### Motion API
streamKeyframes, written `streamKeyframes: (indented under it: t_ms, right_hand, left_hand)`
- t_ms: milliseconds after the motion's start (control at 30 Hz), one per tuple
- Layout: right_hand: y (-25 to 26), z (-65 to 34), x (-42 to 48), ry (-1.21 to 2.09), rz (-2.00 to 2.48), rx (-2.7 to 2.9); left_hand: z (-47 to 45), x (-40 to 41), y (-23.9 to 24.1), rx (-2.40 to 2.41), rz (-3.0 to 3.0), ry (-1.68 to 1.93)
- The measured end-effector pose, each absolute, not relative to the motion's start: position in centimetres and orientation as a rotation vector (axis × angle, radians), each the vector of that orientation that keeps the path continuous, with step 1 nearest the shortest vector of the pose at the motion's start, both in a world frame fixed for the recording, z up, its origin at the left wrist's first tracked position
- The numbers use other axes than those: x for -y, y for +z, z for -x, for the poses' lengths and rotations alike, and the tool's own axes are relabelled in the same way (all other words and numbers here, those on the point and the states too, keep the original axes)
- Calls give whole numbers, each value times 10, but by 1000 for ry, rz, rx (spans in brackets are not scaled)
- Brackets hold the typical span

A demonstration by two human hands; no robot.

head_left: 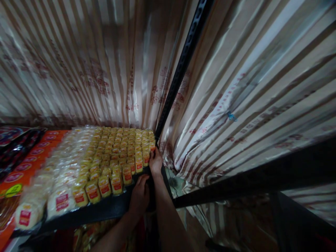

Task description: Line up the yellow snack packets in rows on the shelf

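Observation:
Rows of small yellow snack packets (116, 182) with red labels stand upright on a dark metal shelf (110, 207). My right hand (156, 161) reaches to the right end of the rows, its fingers closed round a packet beside the corner post; part of that packet is hidden by the hand. Lower and to the left, my left hand (140, 194) is at the shelf's front edge. Its fingers are curled together, and what they hold, if anything, is hidden.
Left of the yellow packets are white wrapped packets (61, 201) and orange packaging (39, 155). A black perforated post (181, 70) rises at the shelf's corner. Pleated, printed sheeting (118, 63) hangs behind and to the right. A dark beam (225, 187) runs at right.

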State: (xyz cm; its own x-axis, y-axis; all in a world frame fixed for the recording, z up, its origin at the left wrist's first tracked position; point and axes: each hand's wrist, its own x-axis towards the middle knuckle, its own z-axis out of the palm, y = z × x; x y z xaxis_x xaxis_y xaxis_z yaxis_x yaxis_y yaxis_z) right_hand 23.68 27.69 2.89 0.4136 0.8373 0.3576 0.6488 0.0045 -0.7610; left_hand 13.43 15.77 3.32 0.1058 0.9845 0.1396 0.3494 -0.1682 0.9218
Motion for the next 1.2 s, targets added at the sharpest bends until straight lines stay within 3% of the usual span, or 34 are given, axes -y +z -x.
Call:
streamKeyframes:
  t_ms: [867,1200]
  right_hand:
    - [27,-245,-275,429,1656,1132]
    - [56,-225,-205,542,1694,1032]
  left_hand:
    - [-136,-158,24,-1326,-1671,1161]
    - [-135,-159,32,-1322,-1748,1111]
